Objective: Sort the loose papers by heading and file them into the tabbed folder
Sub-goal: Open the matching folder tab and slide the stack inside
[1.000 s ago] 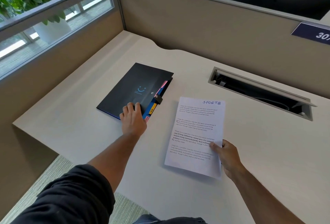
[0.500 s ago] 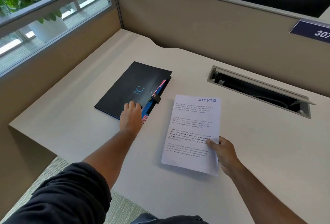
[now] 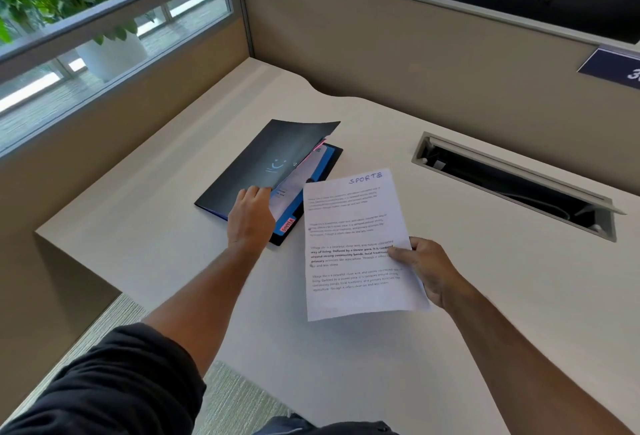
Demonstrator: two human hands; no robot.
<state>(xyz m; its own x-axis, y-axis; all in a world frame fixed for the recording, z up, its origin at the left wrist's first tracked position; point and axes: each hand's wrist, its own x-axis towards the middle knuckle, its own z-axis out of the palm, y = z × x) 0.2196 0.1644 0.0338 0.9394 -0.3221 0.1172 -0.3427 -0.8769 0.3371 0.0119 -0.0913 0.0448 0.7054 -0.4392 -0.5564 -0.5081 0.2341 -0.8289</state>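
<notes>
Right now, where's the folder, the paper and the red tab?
folder (image 3: 256, 164), head view, on its lifted black cover.
paper (image 3: 349, 226), head view, middle of the sheet.
red tab (image 3: 286, 225), head view, on the label.

The table (image 3: 485, 296) lies bare right of the paper (image 3: 349, 244) and near its front edge. The folder (image 3: 252, 164), cover lifted, fills the left middle. A cable slot (image 3: 512, 185) cuts the far right; partition walls (image 3: 398, 53) close the back and left.

Matt black folder cover (image 3: 256, 160), thin white paper sheet (image 3: 353, 247), smooth pale laminate desk (image 3: 485, 296).
</notes>
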